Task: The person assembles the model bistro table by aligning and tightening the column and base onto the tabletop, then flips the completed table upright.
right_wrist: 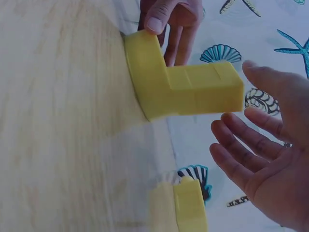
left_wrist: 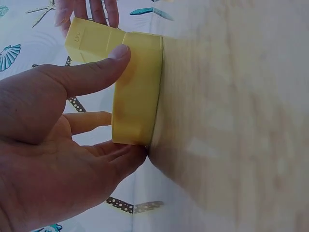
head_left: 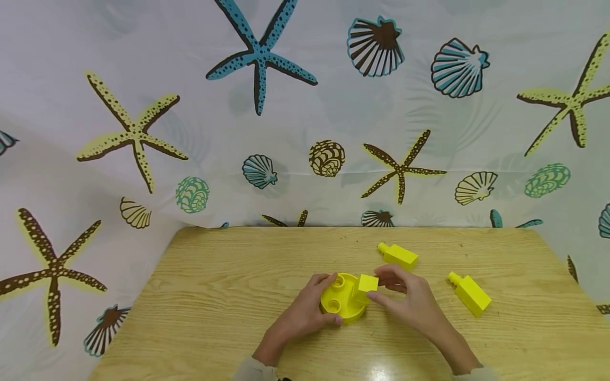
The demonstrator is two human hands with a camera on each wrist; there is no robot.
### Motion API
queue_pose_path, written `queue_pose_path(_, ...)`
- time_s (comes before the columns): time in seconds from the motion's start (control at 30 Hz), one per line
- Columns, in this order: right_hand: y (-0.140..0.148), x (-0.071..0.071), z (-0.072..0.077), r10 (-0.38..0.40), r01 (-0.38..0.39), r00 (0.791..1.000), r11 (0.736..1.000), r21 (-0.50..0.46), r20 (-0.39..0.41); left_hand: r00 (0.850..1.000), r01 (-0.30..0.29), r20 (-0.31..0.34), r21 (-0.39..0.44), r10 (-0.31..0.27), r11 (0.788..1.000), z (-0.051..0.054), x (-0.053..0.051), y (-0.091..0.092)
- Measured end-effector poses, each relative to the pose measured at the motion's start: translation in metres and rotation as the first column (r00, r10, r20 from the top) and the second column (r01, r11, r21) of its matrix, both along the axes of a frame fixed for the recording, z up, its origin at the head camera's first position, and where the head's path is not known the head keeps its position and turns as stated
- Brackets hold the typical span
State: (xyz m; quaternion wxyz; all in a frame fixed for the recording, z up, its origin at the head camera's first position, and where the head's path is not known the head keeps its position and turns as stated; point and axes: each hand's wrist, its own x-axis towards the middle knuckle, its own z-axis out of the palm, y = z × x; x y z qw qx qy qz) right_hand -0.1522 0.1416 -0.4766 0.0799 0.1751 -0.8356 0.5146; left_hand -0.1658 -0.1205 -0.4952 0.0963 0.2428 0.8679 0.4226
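A round yellow base with raised rim and two visible round sockets lies on the wooden table. My left hand grips it from the left, thumb on the near side and fingers around the far side. Upright on the base's right part stands a yellow rectangular block; its lower end is hidden. Beside that block is my right hand, its fingers loosely spread around the top. In the right wrist view, small gaps show between the block and the fingertips.
Two more yellow blocks with narrow knobbed ends lie on the wooden table: one block behind the right hand, another block to its right. A white curtain printed with starfish and shells hangs behind the table.
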Motion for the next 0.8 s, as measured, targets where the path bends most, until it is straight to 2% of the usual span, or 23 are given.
queue_pose_path(0.13, 0.015, 0.001, 0.004, -0.039, 0.039, 0.998, 0.999, 0.003, -0.044, 0.999, -0.03, -0.017, -0.01, 0.03, 1.0, 0.004, 0.001, 0.004)
queue_pose_path(0.33, 0.05, -0.002, 0.006, -0.171, 0.18, 0.974, 0.983, 0.044, -0.145, 0.988, -0.094, -0.116, 0.054, 0.099, 0.994, 0.013, 0.009, 0.02)
queue_pose_path(0.43, 0.068, -0.002, 0.005, -0.243, 0.26, 0.953, 0.963, 0.076, -0.184, 0.977, -0.131, -0.157, 0.106, 0.147, 0.986, 0.015, 0.012, 0.03)
queue_pose_path(0.67, 0.105, -0.002, 0.0, -0.351, 0.391, 0.901, 0.911, 0.129, -0.256, 0.951, -0.201, -0.185, 0.231, 0.246, 0.952, 0.01, 0.019, 0.056)
queue_pose_path(0.73, 0.114, -0.003, -0.002, -0.375, 0.424, 0.888, 0.892, 0.159, -0.265, 0.94, -0.22, -0.201, 0.261, 0.276, 0.94, 0.008, 0.02, 0.063)
queue_pose_path(0.8, 0.121, -0.004, -0.005, -0.39, 0.443, 0.885, 0.874, 0.199, -0.255, 0.926, -0.247, -0.213, 0.288, 0.313, 0.925, 0.006, 0.02, 0.069)
